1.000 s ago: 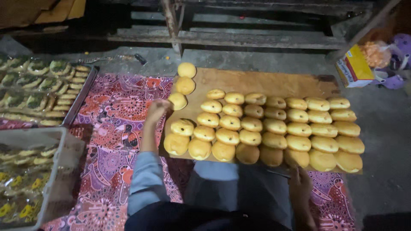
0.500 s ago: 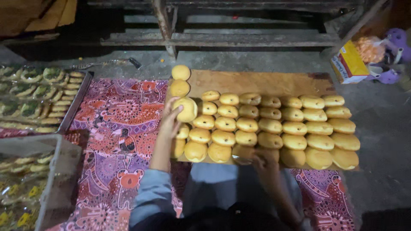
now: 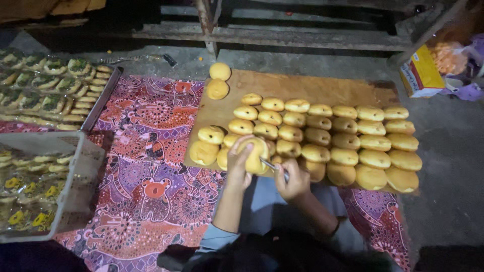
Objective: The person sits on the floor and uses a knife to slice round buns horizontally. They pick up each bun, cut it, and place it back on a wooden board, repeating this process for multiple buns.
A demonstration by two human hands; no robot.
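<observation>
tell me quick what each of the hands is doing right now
Left hand: closed around a round golden bun, lifted off the wooden board.
Right hand: closed on a thin metal tool, tip at the bun.

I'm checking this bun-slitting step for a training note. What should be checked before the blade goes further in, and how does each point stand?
1. Bun held firmly in the left hand: ok.
2. Knife gripped in the right hand: ok.
3. Blade tip meets the bun's side: ok.
4. Left fingers clear of the blade's path: cannot tell, the bun hides them.
5. Held bun lifted clear of the rows of buns on the wooden board: cannot tell.
6. Patterned cloth lies flat under the work: ok.
</observation>
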